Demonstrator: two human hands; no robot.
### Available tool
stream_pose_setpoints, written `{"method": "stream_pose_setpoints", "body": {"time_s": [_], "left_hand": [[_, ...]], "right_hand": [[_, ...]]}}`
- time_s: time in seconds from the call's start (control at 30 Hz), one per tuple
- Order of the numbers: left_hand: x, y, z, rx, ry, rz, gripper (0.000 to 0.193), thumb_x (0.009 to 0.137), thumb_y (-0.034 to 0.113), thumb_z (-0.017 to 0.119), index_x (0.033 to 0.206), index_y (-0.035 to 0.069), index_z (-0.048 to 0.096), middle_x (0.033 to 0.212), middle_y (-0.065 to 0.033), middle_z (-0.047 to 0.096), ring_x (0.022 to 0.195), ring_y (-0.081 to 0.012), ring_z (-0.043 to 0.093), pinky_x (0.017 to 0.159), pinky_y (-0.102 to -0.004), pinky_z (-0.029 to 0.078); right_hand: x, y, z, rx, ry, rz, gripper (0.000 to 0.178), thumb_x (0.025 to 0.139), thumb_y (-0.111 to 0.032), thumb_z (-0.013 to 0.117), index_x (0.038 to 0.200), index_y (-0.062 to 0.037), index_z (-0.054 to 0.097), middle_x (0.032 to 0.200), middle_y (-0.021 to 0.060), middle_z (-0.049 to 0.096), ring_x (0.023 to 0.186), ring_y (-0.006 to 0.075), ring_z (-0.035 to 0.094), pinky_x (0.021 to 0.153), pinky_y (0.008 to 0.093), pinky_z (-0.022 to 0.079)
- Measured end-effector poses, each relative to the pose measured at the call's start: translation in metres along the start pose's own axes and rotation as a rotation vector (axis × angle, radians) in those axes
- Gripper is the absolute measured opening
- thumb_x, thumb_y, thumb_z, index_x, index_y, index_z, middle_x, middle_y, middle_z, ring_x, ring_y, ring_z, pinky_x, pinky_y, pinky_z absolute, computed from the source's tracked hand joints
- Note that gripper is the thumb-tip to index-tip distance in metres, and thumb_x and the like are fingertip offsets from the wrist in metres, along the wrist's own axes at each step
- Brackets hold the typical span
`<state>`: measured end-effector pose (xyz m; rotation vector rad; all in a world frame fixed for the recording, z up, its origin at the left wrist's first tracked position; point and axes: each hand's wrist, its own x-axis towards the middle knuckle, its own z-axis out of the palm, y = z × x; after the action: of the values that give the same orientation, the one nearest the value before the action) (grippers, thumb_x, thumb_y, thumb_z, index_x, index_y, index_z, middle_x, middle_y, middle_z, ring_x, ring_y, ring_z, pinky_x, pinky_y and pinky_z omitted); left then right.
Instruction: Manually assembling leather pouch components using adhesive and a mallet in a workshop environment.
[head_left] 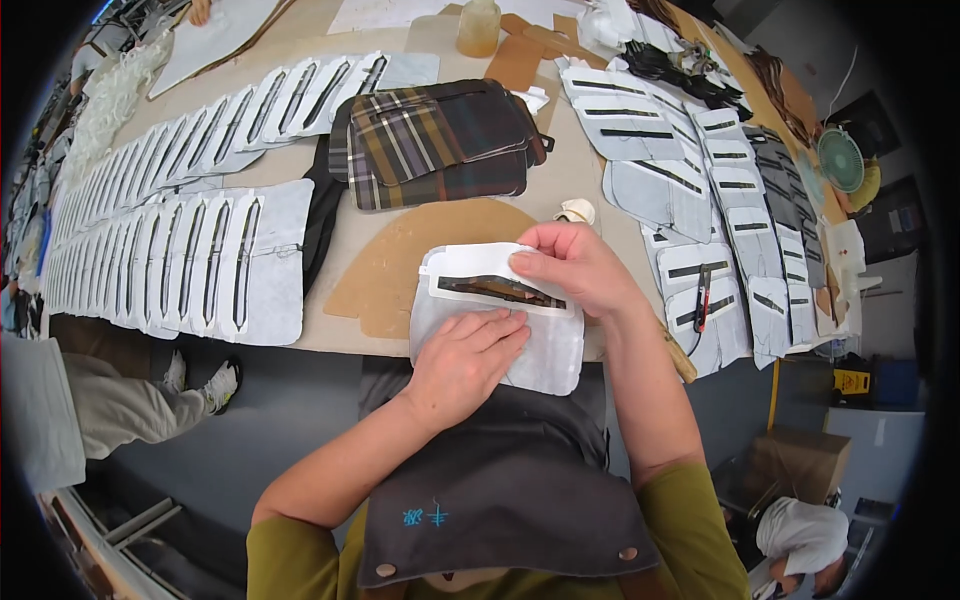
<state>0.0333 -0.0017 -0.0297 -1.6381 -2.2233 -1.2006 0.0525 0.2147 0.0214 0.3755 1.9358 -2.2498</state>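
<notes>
In front of me, over the table's near edge, is a light grey fabric panel (545, 350) with rounded corners. A white strip (480, 256) borders a long dark slot near its top, and the slot gapes a little to show a brownish inside. My left hand (460, 368) lies flat on the panel just below the slot, fingers stretched out. With thumb and fingers, my right hand (578, 268) pinches the white strip at the panel's upper right. Under the panel's far side lies a brown cardboard template (385, 265) with a curved edge.
Plaid fabric pieces (440, 140) are stacked beyond the template. Rows of slotted grey panels (275, 270) overlap on the left, and more panels (630, 130) lie on the right, with a red-and-black cutter (703, 298) on them. A jar (478, 28) stands at the back.
</notes>
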Motion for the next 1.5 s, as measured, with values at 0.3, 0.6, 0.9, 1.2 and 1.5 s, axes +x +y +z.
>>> {"method": "stream_pose_setpoints", "body": {"time_s": [0.3, 0.6, 0.9, 1.2, 1.5], "left_hand": [[0.006, 0.003, -0.007, -0.095, -0.092, -0.110, 0.039, 0.086, 0.011, 0.073, 0.123, 0.002, 0.068, 0.131, -0.0122, 0.064, 0.123, -0.0329, 0.060, 0.106, -0.0455, 0.047], [0.046, -0.012, -0.008, -0.223, -0.088, -0.310, 0.032, 0.081, 0.022, 0.083, 0.103, 0.003, 0.069, 0.093, -0.0101, 0.061, 0.093, -0.0314, 0.055, 0.087, -0.0432, 0.043], [0.038, -0.017, 0.001, -0.254, -0.067, -0.366, 0.015, 0.074, 0.018, 0.087, 0.081, 0.012, 0.074, 0.074, 0.0009, 0.058, 0.081, -0.0214, 0.056, 0.088, -0.0399, 0.038], [0.037, -0.021, -0.006, -0.075, -0.029, -0.184, 0.015, 0.073, 0.018, 0.086, 0.086, 0.015, 0.078, 0.081, 0.0008, 0.062, 0.087, -0.0225, 0.056, 0.092, -0.0404, 0.036], [0.036, -0.019, -0.006, -0.103, -0.024, -0.155, 0.015, 0.076, 0.014, 0.083, 0.088, 0.013, 0.073, 0.087, 0.0004, 0.062, 0.090, -0.0228, 0.056, 0.092, -0.0416, 0.035]], "right_hand": [[-0.026, 0.009, -0.018, -0.667, 0.070, -0.078, 0.018, 0.098, -0.018, 0.070, 0.090, -0.0023, 0.070, 0.077, -0.0055, 0.061, 0.072, 0.0031, 0.051, 0.064, 0.0228, 0.043], [-0.023, 0.032, 0.007, -0.342, 0.246, -0.208, 0.025, 0.098, -0.026, 0.069, 0.095, -0.0013, 0.069, 0.077, 0.0033, 0.066, 0.074, 0.0092, 0.057, 0.066, 0.0297, 0.047], [-0.021, 0.044, 0.023, -0.592, 0.361, -0.268, 0.025, 0.096, -0.026, 0.070, 0.094, -0.0011, 0.069, 0.074, 0.0133, 0.067, 0.068, 0.0226, 0.064, 0.063, 0.0371, 0.048], [-0.018, 0.027, -0.006, -0.448, 0.227, -0.030, 0.019, 0.096, -0.020, 0.071, 0.099, -0.0017, 0.069, 0.078, 0.0043, 0.070, 0.068, 0.0116, 0.064, 0.060, 0.0293, 0.047], [-0.040, 0.008, -0.012, -0.228, -0.045, 0.178, 0.029, 0.098, -0.013, 0.067, 0.124, -0.0036, 0.062, 0.100, 0.0005, 0.072, 0.081, 0.0038, 0.061, 0.068, 0.0222, 0.048]]}}
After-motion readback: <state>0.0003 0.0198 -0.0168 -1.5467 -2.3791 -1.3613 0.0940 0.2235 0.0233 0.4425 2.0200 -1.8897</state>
